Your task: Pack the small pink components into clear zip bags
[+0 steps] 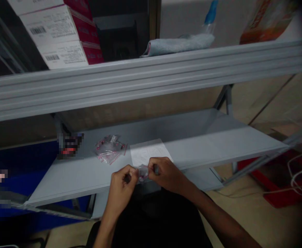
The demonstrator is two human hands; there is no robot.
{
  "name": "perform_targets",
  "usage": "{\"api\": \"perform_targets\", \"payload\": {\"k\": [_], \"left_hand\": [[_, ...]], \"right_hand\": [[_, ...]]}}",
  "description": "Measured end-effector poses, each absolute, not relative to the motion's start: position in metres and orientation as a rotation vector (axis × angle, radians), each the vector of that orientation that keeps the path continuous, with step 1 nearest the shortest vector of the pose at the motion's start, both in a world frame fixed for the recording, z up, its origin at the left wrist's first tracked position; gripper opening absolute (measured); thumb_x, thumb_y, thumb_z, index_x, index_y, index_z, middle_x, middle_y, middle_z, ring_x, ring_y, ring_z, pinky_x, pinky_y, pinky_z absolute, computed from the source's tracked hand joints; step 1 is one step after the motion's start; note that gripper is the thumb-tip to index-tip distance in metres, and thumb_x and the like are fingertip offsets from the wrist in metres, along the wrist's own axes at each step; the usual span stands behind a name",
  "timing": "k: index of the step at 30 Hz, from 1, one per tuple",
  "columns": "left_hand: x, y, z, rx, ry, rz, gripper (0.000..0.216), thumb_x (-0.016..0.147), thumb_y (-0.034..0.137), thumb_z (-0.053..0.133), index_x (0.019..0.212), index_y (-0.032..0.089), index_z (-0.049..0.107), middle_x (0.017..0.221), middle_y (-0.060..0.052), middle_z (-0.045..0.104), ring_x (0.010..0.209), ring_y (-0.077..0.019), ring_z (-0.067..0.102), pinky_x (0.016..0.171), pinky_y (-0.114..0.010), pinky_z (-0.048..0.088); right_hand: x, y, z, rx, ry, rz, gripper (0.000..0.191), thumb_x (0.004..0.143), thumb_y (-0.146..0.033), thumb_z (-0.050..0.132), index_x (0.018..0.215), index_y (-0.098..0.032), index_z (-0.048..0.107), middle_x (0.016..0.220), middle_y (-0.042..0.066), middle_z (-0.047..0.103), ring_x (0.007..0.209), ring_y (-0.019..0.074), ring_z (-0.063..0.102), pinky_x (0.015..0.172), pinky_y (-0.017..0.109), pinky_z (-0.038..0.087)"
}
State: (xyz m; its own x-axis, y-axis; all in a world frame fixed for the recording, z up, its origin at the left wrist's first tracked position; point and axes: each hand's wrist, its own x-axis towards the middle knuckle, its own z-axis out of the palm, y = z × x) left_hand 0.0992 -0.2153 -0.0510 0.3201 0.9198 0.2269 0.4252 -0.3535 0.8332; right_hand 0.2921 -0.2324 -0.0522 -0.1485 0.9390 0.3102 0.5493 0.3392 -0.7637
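Between my two hands is a small clear plastic bag (pixel 143 173) with a hint of pink on it; what it contains is too small to make out. My left hand (pixel 124 179) pinches its left side, thumb against fingertips. On the opposite side, my right hand (pixel 163 172) is closed on the bag in a similar pinch. Just beyond the hands, a white sheet of paper (pixel 151 150) lies flat on the grey shelf (pixel 205 144). Left of the paper sits a loose pile of clear bags with pink edges (pixel 109 150), small items showing inside some.
A thick grey shelf edge (pixel 140 82) crosses above the work surface. On it are stacked white-and-magenta boxes (pixel 63 55), a folded cloth (pixel 179 44) and an orange package (pixel 267 22). A red bin (pixel 282 198) and white cables (pixel 299 168) lie low at the right.
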Motion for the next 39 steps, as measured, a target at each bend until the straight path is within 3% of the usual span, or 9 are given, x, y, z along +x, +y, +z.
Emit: {"api": "perform_targets", "payload": {"k": [4, 9, 13, 15, 20, 25, 30, 35, 39], "left_hand": [[0.116, -0.227, -0.053, 1.940, 1.192, 0.958, 0.027, 0.093, 0.034, 0.054, 0.073, 0.018, 0.064, 0.069, 0.000, 0.065, 0.066, -0.0149, 0.059, 0.063, -0.023, 0.041], [0.118, -0.227, -0.058, 1.938, 1.290, 1.131, 0.026, 0.092, 0.036, 0.056, 0.073, 0.019, 0.064, 0.073, -0.001, 0.064, 0.072, -0.0163, 0.060, 0.070, -0.026, 0.045], [0.111, -0.211, -0.063, 1.658, 1.153, 1.195, 0.029, 0.093, 0.042, 0.054, 0.112, 0.021, 0.062, 0.116, -0.009, 0.065, 0.104, -0.0211, 0.062, 0.089, -0.031, 0.048], [0.109, -0.199, -0.064, 1.447, 1.033, 1.081, 0.041, 0.094, 0.044, 0.052, 0.130, 0.023, 0.053, 0.123, -0.010, 0.063, 0.105, -0.0207, 0.064, 0.088, -0.032, 0.050], [0.109, -0.160, -0.068, 1.179, 0.880, 1.007, 0.055, 0.080, 0.034, 0.073, 0.128, 0.017, 0.050, 0.088, -0.003, 0.068, 0.070, -0.0125, 0.065, 0.067, -0.024, 0.051], [0.113, -0.127, -0.082, 1.288, 1.013, 1.222, 0.047, 0.071, 0.029, 0.079, 0.109, 0.015, 0.056, 0.071, 0.004, 0.060, 0.064, -0.0105, 0.061, 0.061, -0.020, 0.050], [0.116, -0.116, -0.087, 1.516, 1.132, 1.256, 0.039, 0.074, 0.025, 0.073, 0.108, 0.014, 0.057, 0.074, 0.000, 0.063, 0.065, -0.0133, 0.063, 0.059, -0.023, 0.051], [0.117, -0.112, -0.083, 1.687, 1.273, 1.230, 0.033, 0.076, 0.020, 0.070, 0.107, 0.013, 0.061, 0.076, -0.004, 0.069, 0.066, -0.0172, 0.067, 0.060, -0.026, 0.053], [0.115, -0.106, -0.081, 1.750, 1.315, 1.138, 0.031, 0.078, 0.020, 0.069, 0.107, 0.012, 0.063, 0.078, -0.007, 0.072, 0.067, -0.0190, 0.070, 0.059, -0.027, 0.053]], "right_hand": [[0.286, -0.238, -0.053, -1.245, -1.628, 0.868, 0.018, 0.082, -0.021, 0.058, 0.096, -0.022, 0.048, 0.072, -0.003, 0.061, 0.056, 0.0111, 0.057, 0.052, 0.021, 0.041], [0.292, -0.234, -0.054, -1.168, -1.453, 1.004, 0.011, 0.088, -0.028, 0.054, 0.091, -0.023, 0.045, 0.075, -0.001, 0.062, 0.051, 0.0106, 0.061, 0.038, 0.017, 0.041], [0.300, -0.220, -0.051, -0.979, -1.336, 1.073, 0.010, 0.089, -0.030, 0.054, 0.085, -0.022, 0.050, 0.065, -0.002, 0.061, 0.052, 0.0126, 0.062, 0.042, 0.021, 0.047], [0.303, -0.209, -0.051, -0.906, -1.293, 1.135, 0.008, 0.086, -0.028, 0.057, 0.083, -0.021, 0.055, 0.063, -0.002, 0.062, 0.052, 0.0131, 0.061, 0.045, 0.023, 0.049], [0.314, -0.167, -0.062, -0.933, -1.372, 1.182, 0.017, 0.082, -0.031, 0.062, 0.085, -0.015, 0.069, 0.061, 0.000, 0.063, 0.049, 0.0107, 0.058, 0.047, 0.024, 0.050], [0.329, -0.138, -0.086, -0.958, -1.536, 1.184, 0.029, 0.081, -0.041, 0.067, 0.093, -0.015, 0.071, 0.077, 0.005, 0.067, 0.062, 0.0134, 0.061, 0.044, 0.021, 0.047], [0.330, -0.130, -0.104, -1.012, -1.525, 1.155, 0.043, 0.071, -0.042, 0.079, 0.102, -0.016, 0.063, 0.083, 0.003, 0.064, 0.059, 0.0105, 0.056, 0.043, 0.018, 0.043], [0.325, -0.128, -0.117, -1.072, -1.604, 0.951, 0.084, 0.063, -0.035, 0.087, 0.136, -0.024, 0.046, 0.119, 0.010, 0.062, 0.068, 0.0111, 0.058, 0.055, 0.022, 0.047], [0.326, -0.128, -0.125, -1.153, -1.802, 0.657, 0.075, 0.068, -0.032, 0.084, 0.135, -0.023, 0.054, 0.123, 0.011, 0.062, 0.083, 0.0180, 0.060, 0.074, 0.032, 0.050]]}}
